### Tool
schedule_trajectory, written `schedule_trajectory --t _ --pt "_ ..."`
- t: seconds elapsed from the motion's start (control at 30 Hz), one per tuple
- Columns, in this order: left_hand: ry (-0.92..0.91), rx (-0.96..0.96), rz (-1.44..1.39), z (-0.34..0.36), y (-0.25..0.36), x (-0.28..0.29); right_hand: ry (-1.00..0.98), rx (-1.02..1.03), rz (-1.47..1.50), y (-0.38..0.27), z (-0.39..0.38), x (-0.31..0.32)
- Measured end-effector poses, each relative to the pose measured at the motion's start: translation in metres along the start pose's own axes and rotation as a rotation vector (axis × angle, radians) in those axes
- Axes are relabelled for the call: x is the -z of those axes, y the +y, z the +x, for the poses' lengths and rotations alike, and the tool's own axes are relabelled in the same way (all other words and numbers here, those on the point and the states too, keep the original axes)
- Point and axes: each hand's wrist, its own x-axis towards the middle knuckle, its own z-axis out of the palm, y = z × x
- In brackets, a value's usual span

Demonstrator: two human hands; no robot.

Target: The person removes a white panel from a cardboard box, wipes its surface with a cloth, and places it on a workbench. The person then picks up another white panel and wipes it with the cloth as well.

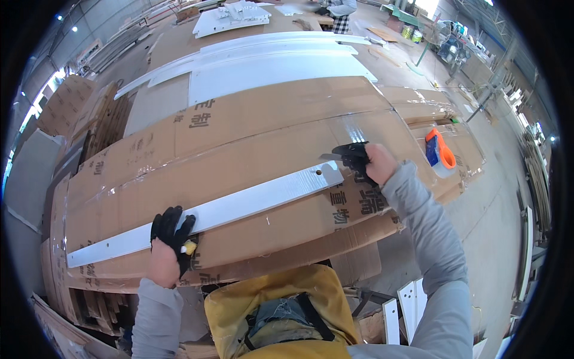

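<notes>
A long white board (254, 206) with small holes lies slantwise across a brown cardboard pack. My left hand (171, 239), in a black glove with the wrist bare, rests over the board's left part, its fingers bent down onto it. From the inner side of that hand sticks out a small yellow and white thing (189, 247); its kind is hidden by the palm. At the board's right end, my right hand (366, 161), gloved too, is closed round the dark handle of a flat grey-bladed tool (330, 157). The blade hangs just above the board's end, near a hole.
An orange and blue tape dispenser (440, 151) stands on cardboard (469, 146) to the right. Beyond the pack (251, 143) lie several white panels (269, 66). Farther back, another person (341, 13) stands by a table. More white boards (412, 305) lean low at my right.
</notes>
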Motion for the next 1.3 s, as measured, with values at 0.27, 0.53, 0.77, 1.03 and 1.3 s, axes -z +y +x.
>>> schedule_trajectory --t 0.27,0.53,0.77,1.03,1.3 --pt "0.003 0.036 0.052 0.0 -0.005 -0.012 -0.242 0.166 -0.149 0.013 0.033 -0.004" --pt "0.046 0.037 0.035 0.003 -0.004 -0.016 -0.339 0.074 -0.128 0.007 0.031 0.001" --pt "0.071 0.039 0.025 0.004 -0.004 -0.018 -0.342 0.088 0.0 0.01 -0.003 0.001" --pt "0.081 0.02 0.01 0.001 -0.007 -0.019 -0.142 -0.116 0.044 -0.002 -0.046 -0.013" --pt "0.096 -0.02 0.029 0.004 -0.004 -0.014 0.001 -0.284 0.117 -0.038 -0.053 -0.039"
